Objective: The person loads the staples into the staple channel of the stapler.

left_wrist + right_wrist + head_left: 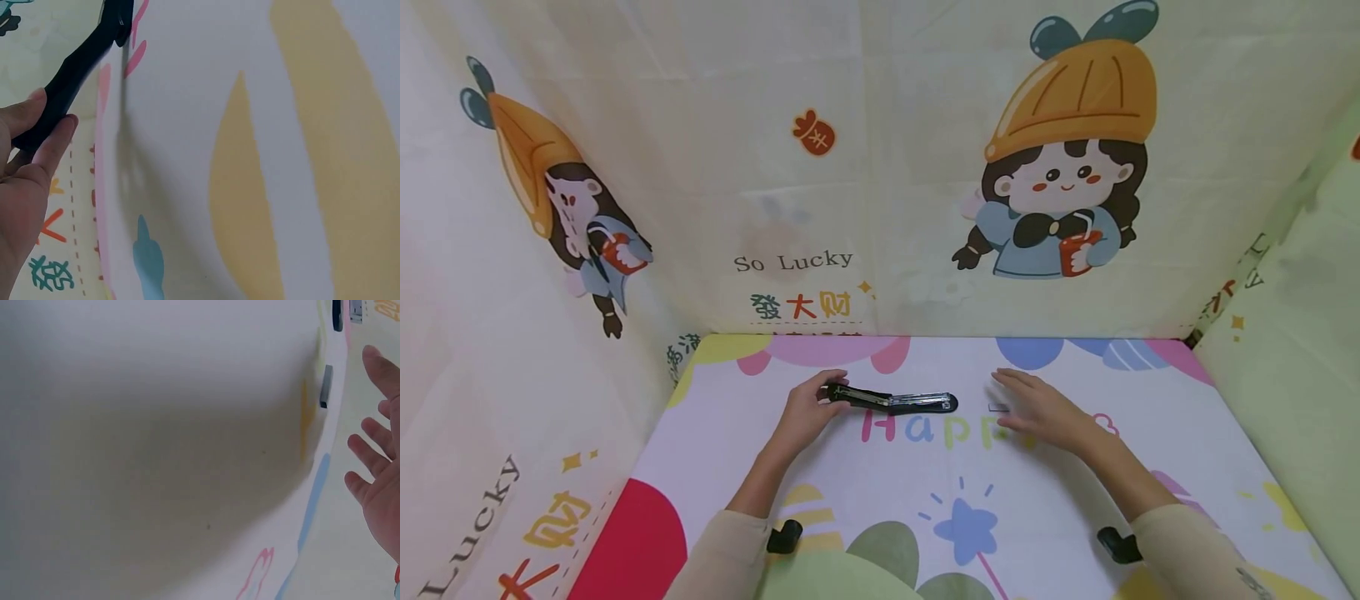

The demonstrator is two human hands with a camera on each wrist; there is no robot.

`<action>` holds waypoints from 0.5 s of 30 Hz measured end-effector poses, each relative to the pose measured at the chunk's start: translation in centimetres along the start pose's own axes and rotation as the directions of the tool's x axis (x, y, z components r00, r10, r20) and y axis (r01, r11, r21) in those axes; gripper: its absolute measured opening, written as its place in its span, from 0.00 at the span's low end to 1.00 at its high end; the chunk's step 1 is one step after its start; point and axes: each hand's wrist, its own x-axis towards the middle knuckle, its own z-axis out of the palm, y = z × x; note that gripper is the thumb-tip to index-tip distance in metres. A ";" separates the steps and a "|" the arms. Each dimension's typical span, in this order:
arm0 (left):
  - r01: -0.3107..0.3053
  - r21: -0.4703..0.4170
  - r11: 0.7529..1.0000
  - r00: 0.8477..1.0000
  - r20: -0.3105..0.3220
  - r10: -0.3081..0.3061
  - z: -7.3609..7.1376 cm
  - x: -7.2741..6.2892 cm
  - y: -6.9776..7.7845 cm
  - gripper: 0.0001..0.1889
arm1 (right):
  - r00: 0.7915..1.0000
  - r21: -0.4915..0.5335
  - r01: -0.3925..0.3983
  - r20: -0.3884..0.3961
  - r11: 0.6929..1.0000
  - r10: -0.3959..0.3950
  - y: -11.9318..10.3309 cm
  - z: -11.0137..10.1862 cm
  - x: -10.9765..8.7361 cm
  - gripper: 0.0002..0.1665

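A black stapler (925,408), swung open lengthwise with its metal staple channel showing, is over the printed "Happy" lettering. My left hand (805,412) grips one end of it between thumb and fingers. In the left wrist view the stapler (65,81) bends at its hinge above the cloth. Just right of its far end lies a short grey strip of staples (326,386) on the table. My right hand (1043,410) hovers beside that strip with spread, relaxed fingers, holding nothing. The strip is partly hidden behind the right fingers in the head view.
A white tabletop cloth (865,475) with colourful prints lies under both hands. Pale printed curtains (910,208) hang at the back and along both sides. Black straps (785,537) sit at the wrists, near the sleeve cuffs.
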 end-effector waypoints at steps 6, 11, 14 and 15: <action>0.043 -0.072 0.997 0.999 -0.016 -0.044 0.1 0.1 -0.5 0.26 | 0.996 -0.015 0.061 -0.069 0.998 -0.062 0.4 1.1 0.5 0.39; 0.071 -0.099 0.993 0.997 -0.024 -0.074 0.1 0.2 -0.6 0.25 | 0.985 -0.050 0.112 -0.124 0.992 -0.118 0.9 2.1 1.1 0.33; 0.091 -0.111 0.990 0.995 -0.023 -0.094 0.1 0.2 -0.7 0.26 | 0.986 -0.039 0.110 -0.118 0.993 -0.114 1.1 2.6 1.3 0.29; 0.095 -0.115 0.989 0.995 -0.022 -0.098 0.1 0.2 -0.7 0.26 | 0.988 -0.027 0.105 -0.113 0.994 -0.107 1.2 2.7 1.4 0.27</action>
